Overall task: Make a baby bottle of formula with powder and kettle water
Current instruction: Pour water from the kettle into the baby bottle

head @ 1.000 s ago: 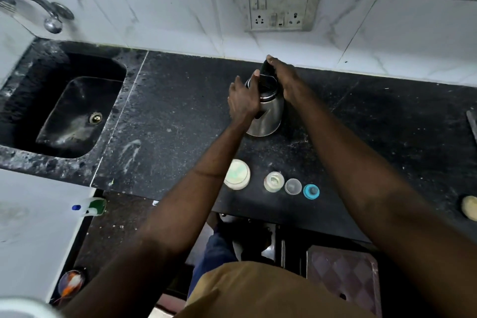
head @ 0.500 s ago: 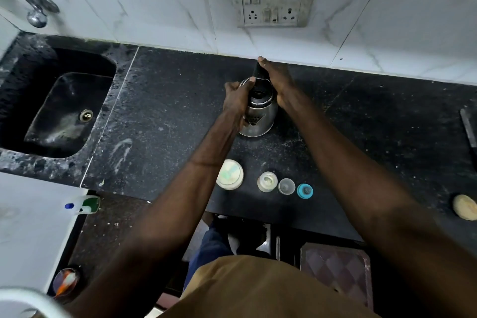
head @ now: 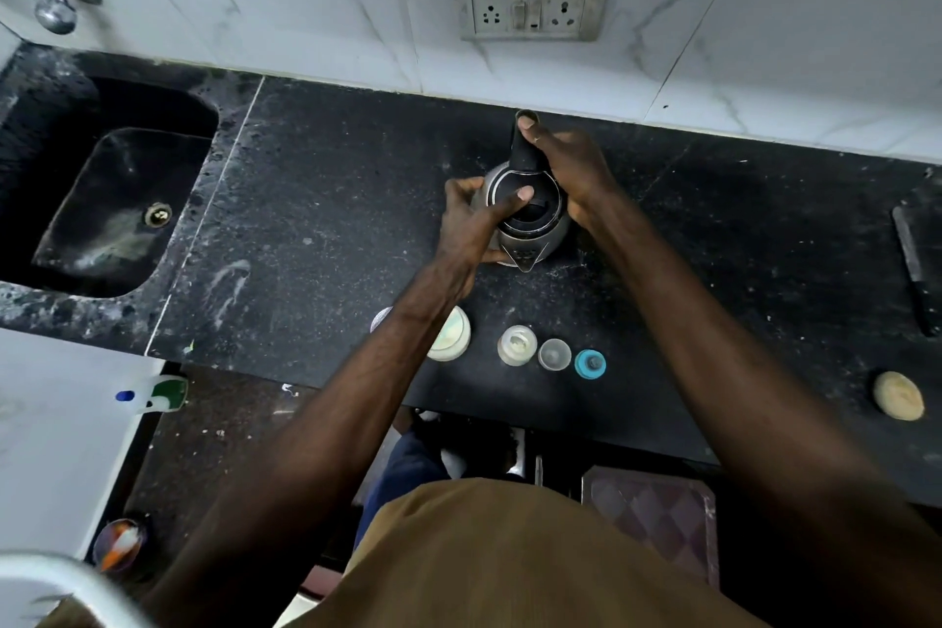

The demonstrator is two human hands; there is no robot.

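both bare forearms reach forward and converge. the left hand (head: 471, 219) cups the side of the kettle (head: 532, 245), fingers (head: 459, 186) curled round its body, thumb laid across the lid (head: 535, 214). the right hand (head: 573, 168) wraps the handle (head: 522, 153), thumb stretched along its top, pointing away.

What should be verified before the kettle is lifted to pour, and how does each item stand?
1. Right hand grips the black handle of the round steel kettle: ok.
2. Left hand holds the kettle's body, thumb on its black lid: ok.
3. Lid fully closed: cannot tell.
4. Water inside the kettle: cannot tell.
5. Pale round baby bottle stands upright and uncapped on the black stone counter: ok.
6. Blue teat ring lies apart from the bottle: ok.
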